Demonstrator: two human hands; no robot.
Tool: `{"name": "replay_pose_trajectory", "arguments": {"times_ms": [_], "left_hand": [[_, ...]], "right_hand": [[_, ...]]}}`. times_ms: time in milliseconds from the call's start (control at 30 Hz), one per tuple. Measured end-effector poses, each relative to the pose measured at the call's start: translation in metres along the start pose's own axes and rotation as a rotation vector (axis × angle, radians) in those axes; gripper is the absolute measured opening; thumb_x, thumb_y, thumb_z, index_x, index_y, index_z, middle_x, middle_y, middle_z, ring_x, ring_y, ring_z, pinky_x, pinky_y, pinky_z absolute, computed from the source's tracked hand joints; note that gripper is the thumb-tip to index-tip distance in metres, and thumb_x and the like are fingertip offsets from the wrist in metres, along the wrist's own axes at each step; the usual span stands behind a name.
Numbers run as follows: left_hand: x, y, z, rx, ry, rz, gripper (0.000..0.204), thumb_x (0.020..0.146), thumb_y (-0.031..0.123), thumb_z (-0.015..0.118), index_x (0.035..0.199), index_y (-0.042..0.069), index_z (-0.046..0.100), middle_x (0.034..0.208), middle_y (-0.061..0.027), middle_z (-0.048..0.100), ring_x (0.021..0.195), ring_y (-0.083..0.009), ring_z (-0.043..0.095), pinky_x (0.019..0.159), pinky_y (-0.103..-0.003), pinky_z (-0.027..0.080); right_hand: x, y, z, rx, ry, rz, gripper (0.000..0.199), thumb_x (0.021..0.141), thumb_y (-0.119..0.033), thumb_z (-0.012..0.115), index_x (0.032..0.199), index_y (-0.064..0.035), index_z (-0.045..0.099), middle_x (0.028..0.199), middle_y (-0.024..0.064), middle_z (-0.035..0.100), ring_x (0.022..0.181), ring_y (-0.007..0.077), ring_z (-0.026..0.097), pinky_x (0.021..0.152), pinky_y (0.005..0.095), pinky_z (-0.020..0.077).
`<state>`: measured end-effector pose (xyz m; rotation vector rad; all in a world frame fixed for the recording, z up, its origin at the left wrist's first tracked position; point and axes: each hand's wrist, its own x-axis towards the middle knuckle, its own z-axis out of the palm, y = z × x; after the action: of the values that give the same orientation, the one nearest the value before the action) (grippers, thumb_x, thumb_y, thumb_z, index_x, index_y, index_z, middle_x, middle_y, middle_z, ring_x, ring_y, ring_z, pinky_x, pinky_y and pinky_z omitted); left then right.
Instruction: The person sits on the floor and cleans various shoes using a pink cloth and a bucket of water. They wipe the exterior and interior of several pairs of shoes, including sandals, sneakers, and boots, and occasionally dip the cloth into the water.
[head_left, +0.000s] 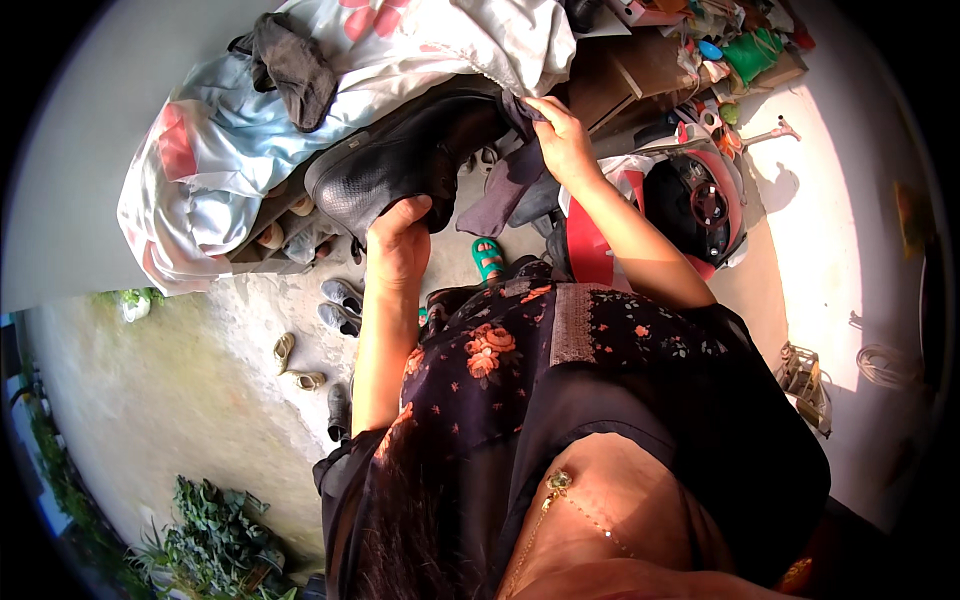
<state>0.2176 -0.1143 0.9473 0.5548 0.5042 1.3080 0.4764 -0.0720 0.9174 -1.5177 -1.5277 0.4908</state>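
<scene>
My left hand (398, 240) grips a black leather boot (385, 165) from below, its thumb pressed on the leather and the other fingers mostly hidden. The boot lies sideways in the air, with a rounded, textured end to the left. At its right end, my right hand (562, 145) is closed on a dark grey-purple cloth (505, 190), which touches the boot and hangs down in a loose flap. Whether that cloth is a sock or a rag I cannot tell. Just beyond the boot, a second dark cloth (292, 72) lies crumpled on a white sheet with red patches (400, 50).
Grey shoes (340, 305), beige shoes (290, 365) and a black shoe (338, 410) stand on the concrete floor. A green sandal (487, 258) shows below the cloth. A red and white bag (595, 235) stands at the right, near a cluttered wooden cabinet (610, 80). Leafy plants (215, 535) grow lower left.
</scene>
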Motion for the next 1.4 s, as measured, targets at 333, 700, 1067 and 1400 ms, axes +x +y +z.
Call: {"name": "replay_pose_trajectory", "arguments": {"times_ms": [333, 700, 1067, 1400], "left_hand": [[0.023, 0.025, -0.002, -0.586, -0.113, -0.051, 0.054, 0.087, 0.020, 0.058, 0.132, -0.007, 0.050, 0.135, -0.0198, 0.056, 0.129, -0.0339, 0.051, 0.114, -0.050, 0.033], [0.025, -0.026, 0.019, -0.767, -0.146, -0.342, 0.059, 0.097, 0.039, 0.056, 0.134, -0.006, 0.049, 0.137, -0.0226, 0.054, 0.127, -0.0348, 0.052, 0.113, -0.049, 0.036], [0.031, -0.009, 0.003, -0.702, -0.114, -0.275, 0.071, 0.096, 0.053, 0.053, 0.135, -0.007, 0.048, 0.134, -0.0199, 0.057, 0.125, -0.0316, 0.055, 0.111, -0.045, 0.038], [0.062, 0.006, 0.034, -0.779, -0.186, -0.186, 0.046, 0.098, 0.037, 0.055, 0.123, -0.001, 0.058, 0.120, -0.0155, 0.066, 0.114, -0.0285, 0.062, 0.103, -0.044, 0.047]], "right_hand": [[-0.006, -0.012, -0.036, 0.926, -0.012, 0.330, 0.034, 0.091, 0.004, 0.048, 0.124, 0.0074, 0.058, 0.111, 0.0110, 0.067, 0.100, 0.0160, 0.064, 0.092, 0.0271, 0.0488], [0.054, -0.115, 0.016, 0.180, 0.239, -0.551, 0.036, 0.100, -0.008, 0.046, 0.134, -0.0056, 0.055, 0.142, 0.0112, 0.052, 0.136, 0.0262, 0.045, 0.113, 0.0344, 0.0343], [-0.051, -0.087, 0.034, 0.119, -0.165, -0.450, 0.054, 0.093, -0.005, 0.056, 0.145, -0.0051, 0.044, 0.156, 0.0118, 0.033, 0.146, 0.0316, 0.026, 0.117, 0.0402, 0.0302], [0.032, -0.128, 0.047, 0.112, 0.083, -0.663, 0.047, 0.097, -0.010, 0.052, 0.144, -0.0071, 0.046, 0.154, 0.0098, 0.037, 0.147, 0.0288, 0.026, 0.118, 0.0377, 0.0258]]}}
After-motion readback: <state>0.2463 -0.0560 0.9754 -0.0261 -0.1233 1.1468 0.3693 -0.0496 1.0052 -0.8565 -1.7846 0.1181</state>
